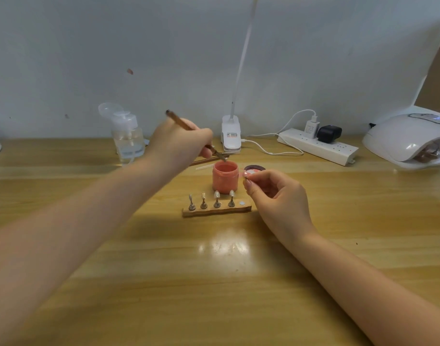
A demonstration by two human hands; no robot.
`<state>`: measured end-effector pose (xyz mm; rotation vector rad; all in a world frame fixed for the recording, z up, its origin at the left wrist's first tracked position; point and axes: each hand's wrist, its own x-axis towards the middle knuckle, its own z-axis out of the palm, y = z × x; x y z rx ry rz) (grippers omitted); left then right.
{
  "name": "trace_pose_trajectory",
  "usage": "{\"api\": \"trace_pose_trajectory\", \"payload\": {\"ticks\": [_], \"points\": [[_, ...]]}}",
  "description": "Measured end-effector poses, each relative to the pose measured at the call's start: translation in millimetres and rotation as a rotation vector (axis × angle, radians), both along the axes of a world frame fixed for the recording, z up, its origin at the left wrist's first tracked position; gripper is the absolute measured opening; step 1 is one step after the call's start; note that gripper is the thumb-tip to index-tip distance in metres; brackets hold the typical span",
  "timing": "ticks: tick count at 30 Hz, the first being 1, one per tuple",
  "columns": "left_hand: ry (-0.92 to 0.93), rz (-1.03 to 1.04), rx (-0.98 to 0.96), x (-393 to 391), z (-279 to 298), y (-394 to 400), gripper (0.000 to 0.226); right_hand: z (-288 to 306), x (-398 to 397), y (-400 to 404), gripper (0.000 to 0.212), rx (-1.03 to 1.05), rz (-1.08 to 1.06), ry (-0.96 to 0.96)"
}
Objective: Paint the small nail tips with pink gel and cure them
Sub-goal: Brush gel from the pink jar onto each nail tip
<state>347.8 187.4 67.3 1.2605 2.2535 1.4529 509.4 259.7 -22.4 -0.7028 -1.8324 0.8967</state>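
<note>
A thin brush (189, 132) is gripped in the curled fingers of the left hand (181, 143), its tip at the mouth of the open pink gel jar (225, 179). A single nail tip (246, 174) is pinched by the right hand (274, 196), just right of the jar. Below the fingers, four nail tips (210, 199) are held upright on a wooden stand (216, 211).

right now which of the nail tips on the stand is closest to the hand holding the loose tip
The rightmost nail tip on the wooden stand; it stands just beside the right hand.
</note>
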Motion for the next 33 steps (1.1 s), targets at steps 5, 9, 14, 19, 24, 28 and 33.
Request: {"api": "trace_pose_trajectory", "payload": {"ticks": [5, 9, 14, 19, 24, 28, 33], "points": [[-0.018, -0.055, -0.326, -3.4, 16.1, 38.2, 0.009, -0.5, -0.8, 1.0, 0.009, 0.005, -0.003, -0.001], [0.078, -0.078, -0.454, 4.3, 5.7, 42.7, 0.011, -0.8, -1.1, 1.8, 0.008, 0.011, -0.009, -0.004], [-0.174, -0.007, -0.305, -11.0, 0.8, 33.1, 0.011, -0.3, -0.9, 0.6, 0.009, 0.030, -0.003, -0.023], [-0.457, 0.022, -0.243, -36.9, -5.1, 11.4, 0.014, 0.5, -0.5, -0.5, 0.010, 0.038, -0.001, -0.035], [-0.632, 0.008, -0.243, -52.9, -10.6, -6.8, 0.014, 1.2, 0.1, -1.1, 0.010, 0.040, -0.002, -0.047], [-0.625, -0.028, -0.024, -42.1, -19.7, -17.3, 0.014, 1.3, 0.3, -1.4, 0.009, 0.053, -0.009, -0.052], [-0.232, -0.231, 0.270, -4.4, -46.0, -39.1, 0.015, 1.2, 0.5, -1.2, 0.008, 0.064, -0.023, -0.054]]}}
